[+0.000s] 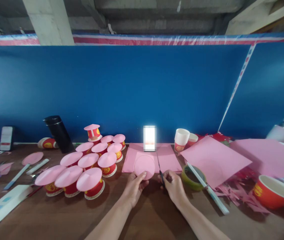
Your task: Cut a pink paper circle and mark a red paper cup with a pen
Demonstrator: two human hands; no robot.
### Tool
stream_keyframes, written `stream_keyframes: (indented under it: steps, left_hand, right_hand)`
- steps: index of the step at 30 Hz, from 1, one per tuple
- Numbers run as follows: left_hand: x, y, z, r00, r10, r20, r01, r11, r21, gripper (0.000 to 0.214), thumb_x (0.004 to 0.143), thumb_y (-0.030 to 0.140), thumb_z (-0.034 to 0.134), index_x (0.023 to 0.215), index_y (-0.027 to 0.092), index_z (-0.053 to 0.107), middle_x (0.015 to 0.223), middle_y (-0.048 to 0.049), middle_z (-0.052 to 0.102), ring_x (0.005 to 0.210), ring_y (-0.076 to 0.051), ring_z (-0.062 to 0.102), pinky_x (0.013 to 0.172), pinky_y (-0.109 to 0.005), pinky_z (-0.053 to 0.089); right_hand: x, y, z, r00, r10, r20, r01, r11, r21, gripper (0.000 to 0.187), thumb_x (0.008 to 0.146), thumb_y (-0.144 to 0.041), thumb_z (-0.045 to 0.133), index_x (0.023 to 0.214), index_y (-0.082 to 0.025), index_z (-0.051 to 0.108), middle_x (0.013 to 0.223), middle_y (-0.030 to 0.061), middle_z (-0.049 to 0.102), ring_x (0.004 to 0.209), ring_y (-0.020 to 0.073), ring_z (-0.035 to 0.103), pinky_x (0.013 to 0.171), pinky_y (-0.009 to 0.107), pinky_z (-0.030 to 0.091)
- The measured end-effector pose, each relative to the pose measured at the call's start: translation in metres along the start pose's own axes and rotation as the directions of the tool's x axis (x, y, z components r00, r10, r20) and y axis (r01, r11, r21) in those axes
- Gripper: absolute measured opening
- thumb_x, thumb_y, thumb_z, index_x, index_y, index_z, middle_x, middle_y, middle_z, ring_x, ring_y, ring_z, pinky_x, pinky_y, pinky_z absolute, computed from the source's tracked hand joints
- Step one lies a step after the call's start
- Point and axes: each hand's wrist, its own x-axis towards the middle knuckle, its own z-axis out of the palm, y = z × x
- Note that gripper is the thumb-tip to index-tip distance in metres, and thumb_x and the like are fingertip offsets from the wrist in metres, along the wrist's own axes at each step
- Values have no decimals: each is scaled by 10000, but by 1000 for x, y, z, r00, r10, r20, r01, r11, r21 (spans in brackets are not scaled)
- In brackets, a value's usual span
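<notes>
My left hand (134, 186) is closed on a round pink paper disc (144, 165), thumb on its lower edge, holding it over the brown table (142, 216). My right hand (173, 186) grips a pair of scissors (160, 168) whose thin blades point away from me, just right of the disc. Under both lies a pink paper sheet (167, 160). To the left stand several upturned red paper cups topped with pink discs (92, 180).
A green tape roll (193, 176) and a long ruler (208, 188) lie right of my right hand. Large pink sheets (214, 160), a red bowl (274, 191), stacked white cups (181, 138), a black flask (58, 133), a lit phone (149, 138) and a blue wall surround the area.
</notes>
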Motion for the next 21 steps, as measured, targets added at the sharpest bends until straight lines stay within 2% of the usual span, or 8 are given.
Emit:
stream_keyframes:
  steps: [10,21]
  left_hand:
    - [2,0,0,1000,6,5,-6,1000,7,196,639,202,740,784,132,627,796,-41,648,683,-99,592,539,-173,502]
    - [3,-3,-3,1000,7,5,-7,1000,16,222,641,210,742,814,128,628,823,-49,644,699,-99,586,543,-175,510]
  right_hand:
    - [0,2,-1,1000,-4,3,4,999,-42,285,708,-381,642,614,-209,435,550,-12,568,429,134,523,376,219,399]
    - [1,5,-4,1000,-24,5,24,998,-56,282,736,-426,611,662,-203,457,572,3,585,476,154,571,425,229,442]
